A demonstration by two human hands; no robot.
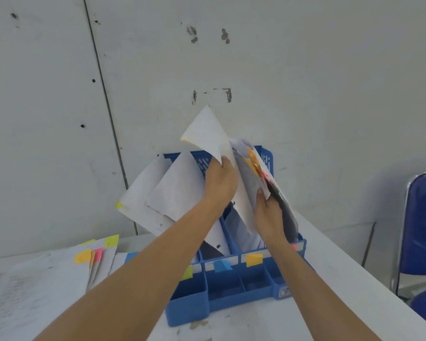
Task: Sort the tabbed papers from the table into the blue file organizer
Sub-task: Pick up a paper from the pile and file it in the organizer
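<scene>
The blue file organizer (229, 294) stands on the white table (342, 279), its slots labelled with yellow-green, blue, orange and pink tabs. My left hand (220, 180) pinches a white sheet (207, 134) with a yellow tab, held up above the organizer. My right hand (268, 212) grips papers (246, 168) with orange and pink tabs standing in the right-hand slot. More white sheets (157, 193) lean out of the left slots, one with a yellow-green tab.
A stack of tabbed papers (47, 279) lies on the table at the left, with yellow, orange and pink tabs. A blue chair (421, 230) with a metal frame stands to the right. A grey wall rises close behind the organizer.
</scene>
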